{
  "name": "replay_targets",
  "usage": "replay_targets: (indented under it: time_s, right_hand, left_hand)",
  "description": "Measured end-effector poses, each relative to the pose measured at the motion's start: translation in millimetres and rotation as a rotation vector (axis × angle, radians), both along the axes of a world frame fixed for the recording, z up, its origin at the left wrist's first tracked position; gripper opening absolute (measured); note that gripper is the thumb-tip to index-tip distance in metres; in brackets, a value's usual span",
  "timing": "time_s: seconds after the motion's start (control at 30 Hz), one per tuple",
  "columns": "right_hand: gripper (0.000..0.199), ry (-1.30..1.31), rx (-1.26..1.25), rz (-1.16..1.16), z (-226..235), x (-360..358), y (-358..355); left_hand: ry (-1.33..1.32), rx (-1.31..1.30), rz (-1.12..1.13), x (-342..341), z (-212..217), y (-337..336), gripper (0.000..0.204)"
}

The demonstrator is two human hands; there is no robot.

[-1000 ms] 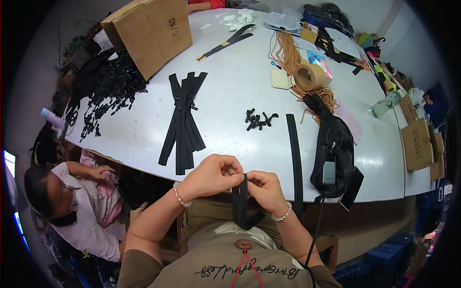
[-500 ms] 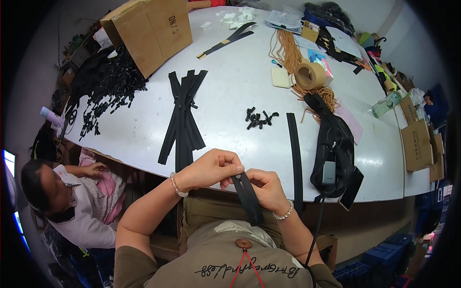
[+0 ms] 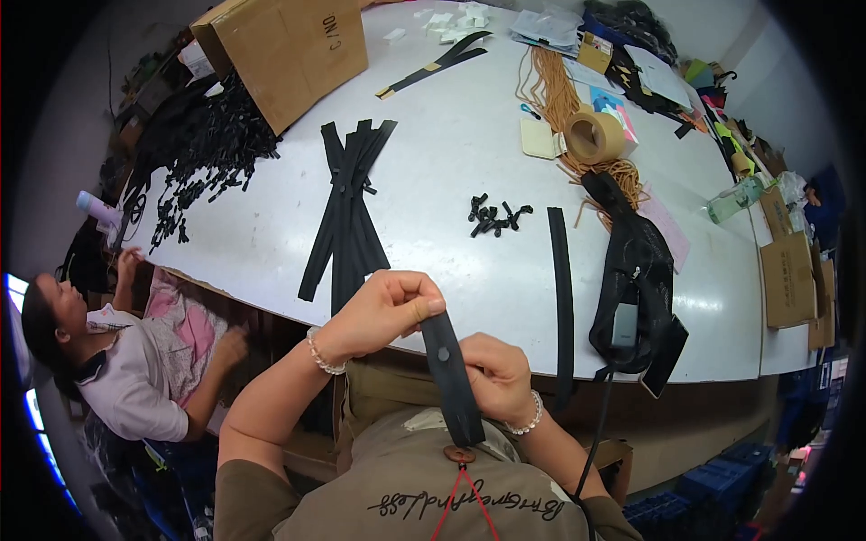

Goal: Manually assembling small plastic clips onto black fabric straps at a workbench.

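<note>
In front of my chest hangs a black zipper (image 3: 451,383), a flat strip with a round grey spot near its upper part. My left hand (image 3: 386,311) is closed, pinching the strip's top end between thumb and fingers. Beside its right edge, my right hand (image 3: 496,371) has curled fingers gripping the strip lower down; their tips are partly hidden. A crossed stack of black zippers (image 3: 352,203) lies on the table beyond my left hand. Several small black zipper pulls (image 3: 496,216) form a loose cluster ahead. One single black strip (image 3: 561,298) lies to the right, overhanging the table edge.
A cardboard box (image 3: 293,63) stands far left by a heap of black pieces (image 3: 212,135). To the right are a tape roll (image 3: 595,137), tan cords (image 3: 548,90) and a black mesh pouch (image 3: 631,279) with a cable. A person (image 3: 135,361) sits at left.
My hands have spread slightly apart, and more of the zipper shows between them, with the grey spot now below my left hand. The seated person has turned and raised a hand toward the table edge.
</note>
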State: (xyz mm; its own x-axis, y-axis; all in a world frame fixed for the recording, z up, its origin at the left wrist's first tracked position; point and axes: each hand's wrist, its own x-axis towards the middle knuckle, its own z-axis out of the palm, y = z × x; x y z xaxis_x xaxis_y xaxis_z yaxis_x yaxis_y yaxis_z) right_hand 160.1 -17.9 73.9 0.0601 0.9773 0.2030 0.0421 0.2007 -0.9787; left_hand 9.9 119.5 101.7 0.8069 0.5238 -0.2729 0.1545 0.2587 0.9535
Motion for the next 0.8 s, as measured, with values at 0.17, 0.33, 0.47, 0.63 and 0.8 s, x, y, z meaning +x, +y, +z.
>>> replay_targets:
  time_s: [0.17, 0.33, 0.47, 0.63, 0.8]
  right_hand:
    - [0.012, 0.087, 0.026, 0.138, -2, 7, -17]
    - [0.009, 0.111, -0.087, 0.081, -21, -1, -21]
    - [0.013, 0.279, -0.121, -0.016, -34, -10, -21]
    - [0.013, 0.363, -0.192, 0.011, -38, -14, -20]
    - [0.01, 0.405, -0.208, 0.024, -41, -16, -21]
  left_hand:
    - [-0.012, 0.037, 0.027, -4, -6, 3, 0.016]
    - [-0.222, -0.466, 0.104, -2, -18, -12, 0.021]
    - [-0.187, -0.416, 0.074, 8, -16, -36, 0.03]
    - [-0.048, -0.024, 0.15, 9, -15, -43, 0.026]
    - [-0.042, 0.061, 0.19, 10, -16, -48, 0.023]
